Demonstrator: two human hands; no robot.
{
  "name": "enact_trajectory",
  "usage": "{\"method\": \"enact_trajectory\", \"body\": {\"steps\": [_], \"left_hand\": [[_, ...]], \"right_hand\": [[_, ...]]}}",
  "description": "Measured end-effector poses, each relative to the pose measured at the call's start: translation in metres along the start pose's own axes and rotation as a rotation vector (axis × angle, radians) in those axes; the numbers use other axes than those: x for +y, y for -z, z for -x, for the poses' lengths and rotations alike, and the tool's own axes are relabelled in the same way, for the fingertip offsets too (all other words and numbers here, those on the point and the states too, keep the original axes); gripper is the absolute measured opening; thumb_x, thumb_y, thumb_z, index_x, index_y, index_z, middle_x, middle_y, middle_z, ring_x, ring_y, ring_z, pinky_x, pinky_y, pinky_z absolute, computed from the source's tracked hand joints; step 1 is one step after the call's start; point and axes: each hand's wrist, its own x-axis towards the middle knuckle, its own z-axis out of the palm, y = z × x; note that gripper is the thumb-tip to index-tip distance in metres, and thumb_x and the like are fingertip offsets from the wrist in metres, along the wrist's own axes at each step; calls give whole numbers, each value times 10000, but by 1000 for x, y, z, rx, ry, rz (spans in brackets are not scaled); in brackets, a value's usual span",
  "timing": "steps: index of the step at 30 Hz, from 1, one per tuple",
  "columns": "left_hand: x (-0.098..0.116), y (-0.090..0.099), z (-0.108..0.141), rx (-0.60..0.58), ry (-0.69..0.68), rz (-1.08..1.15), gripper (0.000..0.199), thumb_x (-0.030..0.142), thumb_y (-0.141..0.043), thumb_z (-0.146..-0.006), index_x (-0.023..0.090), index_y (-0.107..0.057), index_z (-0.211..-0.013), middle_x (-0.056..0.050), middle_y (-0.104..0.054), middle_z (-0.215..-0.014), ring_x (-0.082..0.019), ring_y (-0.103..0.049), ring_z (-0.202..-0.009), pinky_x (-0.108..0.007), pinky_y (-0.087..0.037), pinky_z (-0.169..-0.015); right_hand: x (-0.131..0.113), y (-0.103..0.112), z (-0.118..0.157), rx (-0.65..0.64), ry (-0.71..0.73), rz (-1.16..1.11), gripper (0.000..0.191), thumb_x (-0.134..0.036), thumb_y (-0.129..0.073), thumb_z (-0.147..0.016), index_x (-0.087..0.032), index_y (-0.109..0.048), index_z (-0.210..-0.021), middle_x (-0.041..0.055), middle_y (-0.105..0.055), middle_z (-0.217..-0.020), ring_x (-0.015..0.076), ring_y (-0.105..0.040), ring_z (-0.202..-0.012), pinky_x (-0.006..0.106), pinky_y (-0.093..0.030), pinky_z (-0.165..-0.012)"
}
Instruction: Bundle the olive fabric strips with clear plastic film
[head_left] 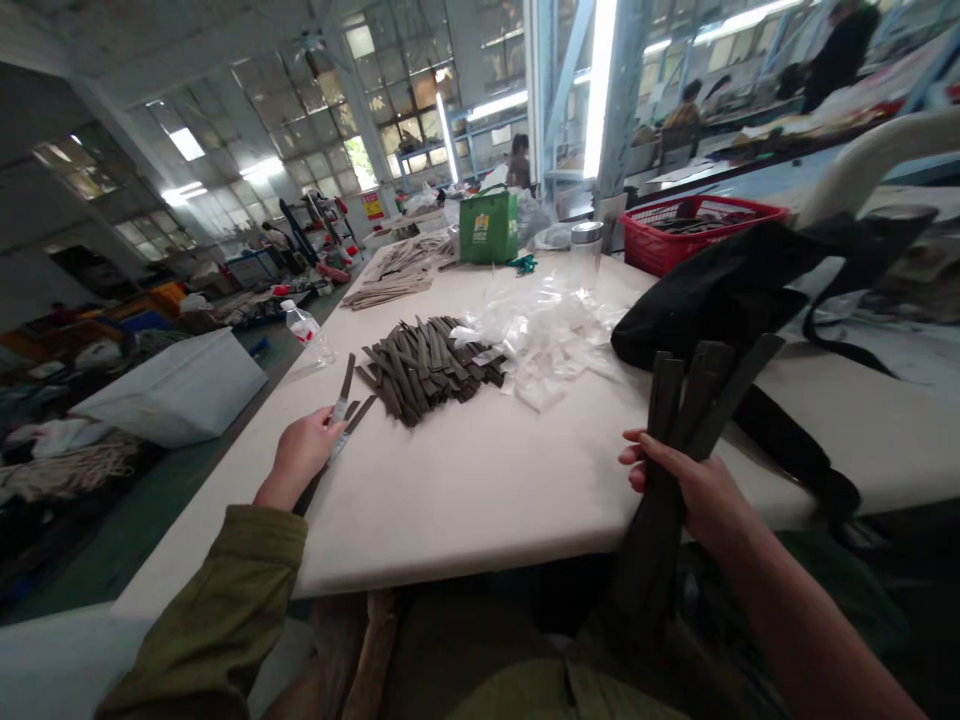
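Note:
My left hand is closed around a few dark fabric strips with a grey piece on them, above the left part of the white table. At the table's front right edge, my right hand grips a bundle of long dark strips; their lower ends hang below the tabletop. Between the hands and farther back lies a pile of short dark strips. Crumpled clear plastic touches the pile's right side.
A plastic bottle stands at the left edge. Farther back are beige strips, a green bag, a clear jar and a red basket. A black bag lies at the right. People are in the background.

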Motion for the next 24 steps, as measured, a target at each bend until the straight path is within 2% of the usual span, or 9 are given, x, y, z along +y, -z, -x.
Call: {"method": "enact_trajectory", "body": {"steps": [2,4,6,11,13,15,18,21,24], "left_hand": [[3,-13,-5,-67,-96,-165,376,315,-562,-803,131,-655,-1118,-166,-702,-1047,-319,-642,-947,-366,-461,-790],[25,-23,-6,-19,-234,-196,418,304,-555,-814,129,-613,-1189,-175,-658,-1162,-319,-612,-1046,-381,-451,-870],[67,-32,-5,9,-392,-103,393,298,-536,-840,151,-612,-1197,-147,-647,-1200,-288,-602,-1076,-368,-439,-924],[197,-67,2,-58,-712,189,336,249,-612,-813,203,-648,-1144,-98,-655,-1202,-235,-587,-1092,-350,-411,-975],[235,-84,3,-6,-795,280,361,151,-680,-729,218,-668,-1084,-90,-627,-1246,-242,-530,-1171,-376,-358,-1021],[259,-96,1,37,-850,380,239,88,-685,-683,214,-704,-886,-79,-678,-1118,-238,-539,-1141,-401,-307,-1052],[267,-98,-2,60,-853,430,125,117,-649,-731,212,-664,-652,-51,-707,-843,-223,-603,-985,-443,-264,-1071],[250,-87,1,139,-801,530,107,210,-623,-800,213,-682,-711,-60,-719,-889,-228,-619,-967,-461,-311,-1043],[224,-72,15,214,-639,844,123,292,-605,-829,205,-690,-811,-63,-716,-965,-209,-639,-954,-392,-438,-937]], "right_hand": [[-2,4,-2,20,-46,-83,355,-379,-808,-626,-147,-683,-865,47,-680,-684,128,-596,-483,215,-493,-422],[-2,5,-3,17,-70,-131,367,-374,-826,-608,-140,-687,-854,46,-682,-677,124,-600,-486,206,-493,-429],[0,4,-4,5,-48,-125,381,-395,-828,-611,-129,-687,-846,51,-688,-674,121,-602,-485,201,-493,-436],[8,5,-4,-12,11,-63,392,-433,-804,-656,-109,-683,-840,63,-700,-683,121,-611,-500,201,-493,-465],[9,6,-3,-19,14,-59,390,-441,-798,-661,-105,-680,-819,67,-701,-682,125,-613,-508,208,-493,-472],[9,7,-2,-25,10,-63,393,-449,-798,-655,-103,-677,-796,68,-698,-674,127,-609,-510,216,-494,-476],[8,9,-2,-42,14,-58,391,-456,-783,-674,-102,-675,-798,66,-696,-674,127,-606,-517,221,-495,-490],[9,10,-3,-60,18,-49,369,-447,-764,-706,-102,-673,-803,68,-698,-693,125,-608,-533,217,-489,-500],[7,7,-2,-101,-13,-77,340,-424,-766,-708,-109,-666,-789,63,-696,-709,110,-584,-515,201,-457,-467]]}}
